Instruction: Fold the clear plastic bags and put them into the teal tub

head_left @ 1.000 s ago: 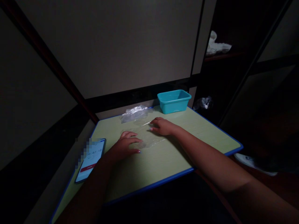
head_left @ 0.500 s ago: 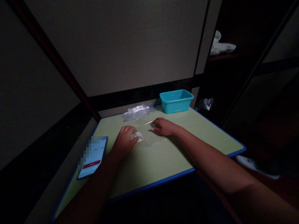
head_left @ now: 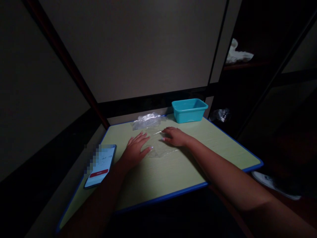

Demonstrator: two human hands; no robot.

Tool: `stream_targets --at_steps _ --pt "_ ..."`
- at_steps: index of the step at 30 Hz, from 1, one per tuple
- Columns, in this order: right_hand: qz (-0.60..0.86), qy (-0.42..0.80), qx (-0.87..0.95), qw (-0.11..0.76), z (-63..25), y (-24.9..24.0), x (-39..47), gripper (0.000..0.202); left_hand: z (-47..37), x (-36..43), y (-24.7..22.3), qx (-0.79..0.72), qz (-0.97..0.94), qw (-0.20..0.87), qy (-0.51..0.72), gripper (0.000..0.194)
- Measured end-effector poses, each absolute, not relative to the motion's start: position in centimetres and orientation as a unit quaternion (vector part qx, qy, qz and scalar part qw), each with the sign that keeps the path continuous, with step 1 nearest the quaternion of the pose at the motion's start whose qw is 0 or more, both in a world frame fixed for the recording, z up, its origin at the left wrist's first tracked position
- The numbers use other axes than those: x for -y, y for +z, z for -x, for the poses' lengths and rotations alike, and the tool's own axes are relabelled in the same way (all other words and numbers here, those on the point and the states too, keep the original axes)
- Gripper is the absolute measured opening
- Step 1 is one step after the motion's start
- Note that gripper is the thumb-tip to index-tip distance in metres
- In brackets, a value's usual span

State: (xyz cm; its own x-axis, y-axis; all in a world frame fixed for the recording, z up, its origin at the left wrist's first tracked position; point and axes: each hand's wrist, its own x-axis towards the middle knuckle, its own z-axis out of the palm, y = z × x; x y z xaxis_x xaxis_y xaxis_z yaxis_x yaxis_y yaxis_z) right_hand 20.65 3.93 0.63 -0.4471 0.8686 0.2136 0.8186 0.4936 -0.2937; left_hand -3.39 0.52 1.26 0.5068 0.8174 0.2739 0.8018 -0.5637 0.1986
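A clear plastic bag (head_left: 158,148) lies flat on the small table, between my two hands and partly under them. My left hand (head_left: 136,148) rests at the bag's left side with its fingers spread, thumb pointing right. Over the bag's right part lies my right hand (head_left: 174,136), palm down, its fingers stretched out to the left. Neither hand grips anything. Behind the bag, close to the table's far edge, is a crumpled pile of clear plastic bags (head_left: 147,121).
A turquoise plastic basin (head_left: 190,114) stands at the table's far right corner. On the left lies a phone (head_left: 102,167) with a lit screen. The yellowish table (head_left: 168,177) has a blue edge and meets a wall panel. A shoe (head_left: 274,186) shows at the lower right.
My left hand has loosened and spread its fingers, and the bunched plastic by its thumb now lies flat. My right hand has barely moved. The view has shifted slightly.
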Motion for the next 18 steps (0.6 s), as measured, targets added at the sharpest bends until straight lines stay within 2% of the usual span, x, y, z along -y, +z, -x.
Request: stream_targets --at_steps 9,13,18 --pt "0.519 0.106 0.832 0.169 -20.1 1.1 -3.5 0.054 1.2 -0.1 0.3 -0.498 -0.865 0.013 0.056 0.065" --pt "0.52 0.106 0.832 0.162 -20.1 1.1 -3.4 0.056 1.4 0.1 0.1 -0.504 -0.863 0.033 -0.001 0.065" --pt "0.526 0.106 0.827 0.168 -20.5 1.0 -3.6 0.056 1.8 -0.1 0.5 -0.532 -0.845 0.032 0.036 0.059"
